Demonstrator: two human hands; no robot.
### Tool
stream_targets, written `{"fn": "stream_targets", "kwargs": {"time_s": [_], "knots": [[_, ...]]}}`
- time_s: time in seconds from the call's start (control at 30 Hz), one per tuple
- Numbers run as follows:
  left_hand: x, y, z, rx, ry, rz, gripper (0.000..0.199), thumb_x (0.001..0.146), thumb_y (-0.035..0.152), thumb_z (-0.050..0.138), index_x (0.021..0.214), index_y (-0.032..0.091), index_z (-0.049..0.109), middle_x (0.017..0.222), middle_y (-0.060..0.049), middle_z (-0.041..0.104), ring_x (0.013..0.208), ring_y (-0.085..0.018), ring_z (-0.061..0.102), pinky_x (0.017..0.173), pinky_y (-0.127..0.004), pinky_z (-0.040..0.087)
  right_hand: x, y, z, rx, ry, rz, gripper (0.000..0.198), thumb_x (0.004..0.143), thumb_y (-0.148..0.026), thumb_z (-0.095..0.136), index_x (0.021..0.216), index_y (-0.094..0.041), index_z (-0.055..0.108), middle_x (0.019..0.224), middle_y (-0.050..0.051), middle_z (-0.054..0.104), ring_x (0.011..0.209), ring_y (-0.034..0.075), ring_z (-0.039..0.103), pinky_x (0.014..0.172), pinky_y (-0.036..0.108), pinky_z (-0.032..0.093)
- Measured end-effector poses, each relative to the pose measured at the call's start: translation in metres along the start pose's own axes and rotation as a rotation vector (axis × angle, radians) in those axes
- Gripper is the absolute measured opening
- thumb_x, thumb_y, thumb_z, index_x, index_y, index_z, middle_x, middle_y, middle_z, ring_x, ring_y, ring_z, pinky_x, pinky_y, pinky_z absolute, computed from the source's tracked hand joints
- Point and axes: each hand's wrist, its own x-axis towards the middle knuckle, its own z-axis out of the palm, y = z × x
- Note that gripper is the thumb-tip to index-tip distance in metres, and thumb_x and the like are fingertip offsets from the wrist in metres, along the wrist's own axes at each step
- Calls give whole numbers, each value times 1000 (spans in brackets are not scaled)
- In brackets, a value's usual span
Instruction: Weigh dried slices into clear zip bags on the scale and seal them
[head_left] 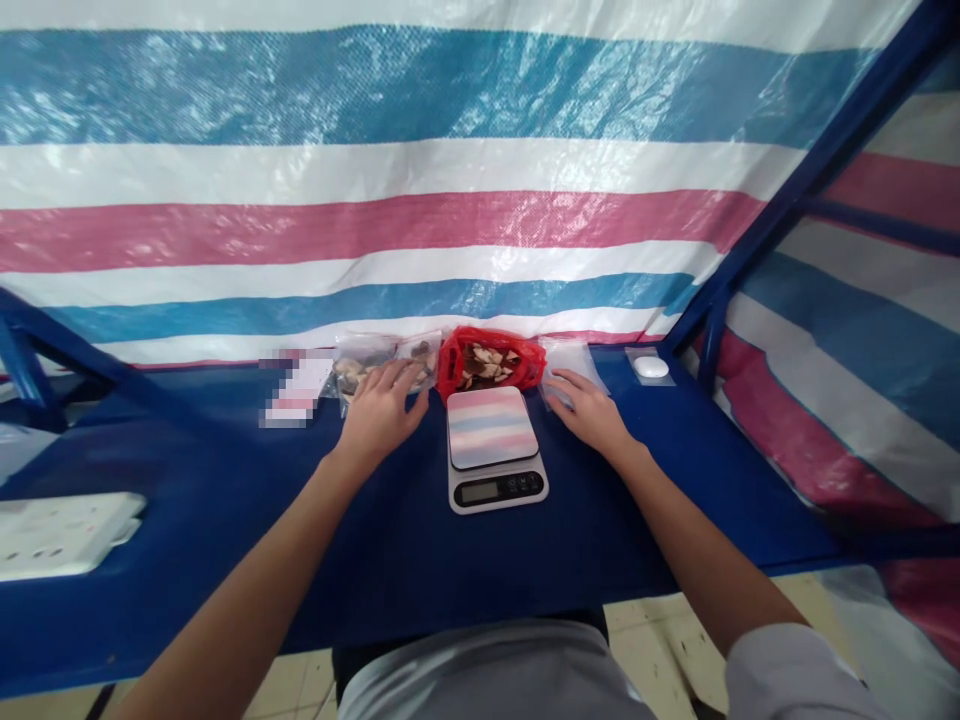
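Observation:
My left hand [384,408] lies with fingers stretched over clear plastic bags [352,362] that hold pale brown pieces. On the other side, my right hand [586,408] rests, fingers apart, at a flat clear plastic bag [577,362]. Between the hands stands a digital kitchen scale [493,430] with a shiny square plate and a dark display at its front. Behind the scale, an open red plastic bag [532,365] contains dried brown and cream slices [489,366], whose exact kind I cannot tell. Neither hand grips anything visibly.
A white rounded object [651,368] lies on a small clear bag at the right. A partly blurred card [300,388] is left of the bags. A white power strip [67,530] sits at the left front of the blue table [405,570]. Striped sheeting [450,165] hangs behind.

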Motion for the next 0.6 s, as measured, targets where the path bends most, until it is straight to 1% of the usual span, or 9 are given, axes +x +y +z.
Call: {"fn": "stream_targets", "kwargs": {"time_s": [0.1,0.2,0.3,0.37,0.47,0.6], "knots": [[17,-9,7,65,-84,10,49,95,34,45,139,15,56,144,-17,56,135,-36,50,112,-52,40,4,8,11,-32,-13,-27,35,98,-34,51,127,-25,67,137,7,65,124,25,63,105,40,53],[23,-18,17,70,-155,52,52,95,34,45,142,16,53,150,-16,51,142,-37,42,115,-52,37,2,13,20,-53,-36,-67,35,99,-36,49,126,-24,68,136,8,65,126,26,61,108,42,50],[23,-26,26,44,-201,87,53,93,33,47,143,18,53,152,-15,50,141,-35,44,116,-52,38,-1,15,23,-65,-47,-68,37,100,-38,47,128,-25,68,137,9,65,129,26,59,110,44,48],[23,-31,29,10,-208,97,52,92,30,47,142,19,54,150,-14,51,139,-34,47,115,-51,40,-1,15,24,-78,-59,-61,38,101,-39,46,130,-25,67,138,9,64,132,27,57,112,46,46],[25,-36,31,-34,-182,94,46,92,26,45,136,21,59,145,-13,56,133,-32,53,112,-51,45,0,15,25,-90,-80,-51,40,101,-41,45,132,-25,65,141,9,62,135,29,53,114,49,43],[27,-39,29,-61,-145,83,39,94,27,42,124,20,67,134,-14,64,122,-31,62,106,-47,50,0,16,26,-85,-96,-45,42,102,-42,43,133,-23,64,144,8,60,137,30,52,116,49,40]]}}
